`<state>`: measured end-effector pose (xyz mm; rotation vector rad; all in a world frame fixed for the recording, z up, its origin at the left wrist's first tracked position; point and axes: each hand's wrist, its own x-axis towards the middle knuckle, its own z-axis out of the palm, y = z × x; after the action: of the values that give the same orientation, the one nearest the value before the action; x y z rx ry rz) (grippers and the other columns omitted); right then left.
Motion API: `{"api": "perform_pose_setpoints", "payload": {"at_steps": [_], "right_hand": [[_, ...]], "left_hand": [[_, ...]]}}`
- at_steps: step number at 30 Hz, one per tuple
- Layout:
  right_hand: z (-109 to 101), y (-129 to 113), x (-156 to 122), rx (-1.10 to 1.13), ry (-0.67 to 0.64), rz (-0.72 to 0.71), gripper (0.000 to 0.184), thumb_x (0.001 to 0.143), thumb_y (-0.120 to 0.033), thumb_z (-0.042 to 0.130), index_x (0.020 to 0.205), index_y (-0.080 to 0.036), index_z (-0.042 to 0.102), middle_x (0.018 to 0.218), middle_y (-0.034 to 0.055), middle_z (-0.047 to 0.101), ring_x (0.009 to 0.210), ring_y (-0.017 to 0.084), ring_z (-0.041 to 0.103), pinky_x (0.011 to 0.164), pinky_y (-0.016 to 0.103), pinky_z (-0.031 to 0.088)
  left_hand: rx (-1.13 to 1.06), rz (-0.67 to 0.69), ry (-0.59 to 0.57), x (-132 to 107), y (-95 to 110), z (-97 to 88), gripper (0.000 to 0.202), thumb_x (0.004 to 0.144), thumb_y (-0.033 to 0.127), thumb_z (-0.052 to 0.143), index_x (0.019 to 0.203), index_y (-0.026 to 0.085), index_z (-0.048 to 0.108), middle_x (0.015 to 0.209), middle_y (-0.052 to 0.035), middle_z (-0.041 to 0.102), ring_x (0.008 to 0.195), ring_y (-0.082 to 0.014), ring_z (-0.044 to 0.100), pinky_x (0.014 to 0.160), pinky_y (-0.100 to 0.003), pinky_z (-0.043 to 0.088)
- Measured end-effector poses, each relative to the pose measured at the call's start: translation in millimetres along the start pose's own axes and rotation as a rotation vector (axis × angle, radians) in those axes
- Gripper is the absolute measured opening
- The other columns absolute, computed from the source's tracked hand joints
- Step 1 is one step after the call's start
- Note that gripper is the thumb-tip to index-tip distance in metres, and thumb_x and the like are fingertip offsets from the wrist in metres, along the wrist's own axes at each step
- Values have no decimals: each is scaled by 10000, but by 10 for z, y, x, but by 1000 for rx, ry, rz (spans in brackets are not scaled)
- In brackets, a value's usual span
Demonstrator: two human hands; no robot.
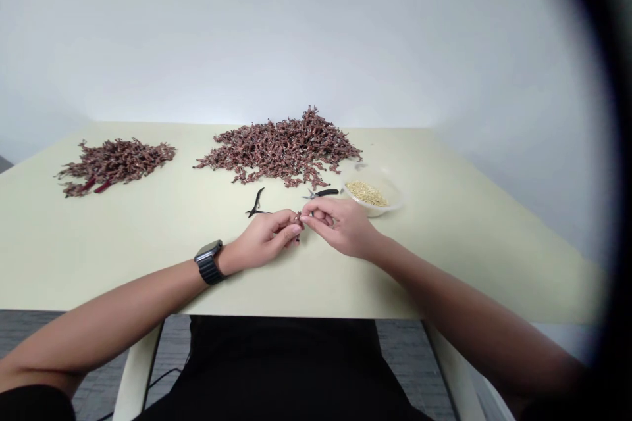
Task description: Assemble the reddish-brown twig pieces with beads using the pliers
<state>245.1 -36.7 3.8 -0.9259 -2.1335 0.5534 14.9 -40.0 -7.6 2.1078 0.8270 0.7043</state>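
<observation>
A dark shirt (281, 368) fills the bottom of the view, with the person sitting close in against the desk (296, 306). The left forearm (113, 316) and right forearm (444, 302) reach out over its pale cream top, and a black link watch (208, 262) circles the left arm. The left hand (261, 240) and right hand (343, 227) meet just past the near edge, fingertips (295, 228) together. Each grip looks clenched in a fine pinch on a tiny brownish piece (298, 217), held up off the desk between them, though its exact form is too small to make out from here. It looks light and rather fragile, the sort of thing that might slip or snap under a heavy squeeze, so a gentle hold at its ends seems wisest. Just beyond the hands lie black-handled pliers (257, 204) and, nearer the right hand, small black-handled scissors (320, 193). Past those, on the right, stands a clear plastic bowl (390, 196) of pale yellow beads or grains (366, 193). Farther off, two heaps of reddish-brown twiggy pieces spread across the desk — a large heap (281, 148) in the middle, a smaller heap (114, 164) to the left — before a plain white wall (296, 33).
</observation>
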Motion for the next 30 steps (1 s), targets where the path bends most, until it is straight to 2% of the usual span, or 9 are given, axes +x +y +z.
{"api": "perform_pose_setpoints", "payload": {"at_steps": [4, 6, 9, 14, 19, 22, 25, 27, 30], "right_hand": [[78, -51, -22, 289, -27, 291, 184, 950, -382, 628, 934, -204, 668, 601, -44, 544, 501, 108, 509, 524, 255, 387], [104, -70, -13, 487, -63, 448, 220, 923, -417, 656, 933, -197, 674, 683, -18, 623, 483, 112, 553, 478, 254, 411], [110, -86, 25, 681, -64, 573, 253, 847, -429, 739, 900, -183, 705, 799, 16, 668, 495, 104, 540, 453, 262, 453], [76, -94, 63, 845, -83, 673, 240, 794, -389, 794, 825, -167, 711, 526, -74, 404, 488, 91, 330, 454, 254, 454], [35, -98, 55, 1087, -200, 822, 296, 790, -336, 798, 695, -180, 566, 560, -92, 324, 503, 68, 241, 442, 212, 310], [29, -102, 55, 1017, -185, 772, 274, 802, -377, 793, 757, -184, 603, 565, -89, 355, 498, 72, 260, 461, 224, 340], [37, -100, 45, 717, -91, 623, 275, 833, -440, 765, 932, -203, 669, 597, -68, 476, 477, 94, 414, 485, 256, 395], [44, -87, 30, 520, -52, 508, 265, 879, -463, 716, 975, -222, 663, 597, -64, 506, 491, 116, 501, 500, 263, 393], [52, -49, 6, 307, -24, 341, 223, 946, -449, 638, 973, -228, 660, 571, -64, 487, 507, 117, 488, 528, 266, 359]], "left_hand": [[151, 44, 41, 0, -33, -1, 257, 1059, 372, 470, 937, 174, 580, 797, 4, 643, 666, -108, 565, 657, -232, 402], [250, 66, 53, 2, -62, 0, 234, 1059, 371, 471, 975, 176, 571, 810, -1, 633, 666, -116, 559, 650, -240, 392], [355, 113, 60, 8, -98, 2, 223, 1070, 364, 446, 995, 180, 547, 849, -17, 633, 692, -128, 561, 658, -249, 390], [498, 202, 65, 12, -148, -7, 230, 1080, 366, 424, 1009, 176, 534, 888, -49, 633, 735, -151, 572, 669, -261, 413], [691, 356, 92, 10, -168, -32, 258, 1082, 368, 415, 1042, 156, 557, 858, -71, 617, 756, -181, 569, 677, -289, 421], [571, 274, 92, 15, -143, -36, 238, 1078, 365, 430, 1024, 168, 552, 868, -56, 624, 747, -165, 571, 675, -276, 419], [368, 129, 78, 19, -101, -34, 224, 1071, 362, 446, 1004, 181, 558, 852, -22, 637, 714, -135, 574, 670, -253, 417], [259, 73, 66, 21, -75, -31, 229, 1064, 367, 462, 993, 182, 577, 833, -8, 646, 702, -123, 582, 678, -246, 422], [125, 34, 59, 22, -47, -23, 250, 1054, 374, 481, 954, 176, 597, 811, 1, 660, 699, -113, 591, 685, -235, 430]]}}
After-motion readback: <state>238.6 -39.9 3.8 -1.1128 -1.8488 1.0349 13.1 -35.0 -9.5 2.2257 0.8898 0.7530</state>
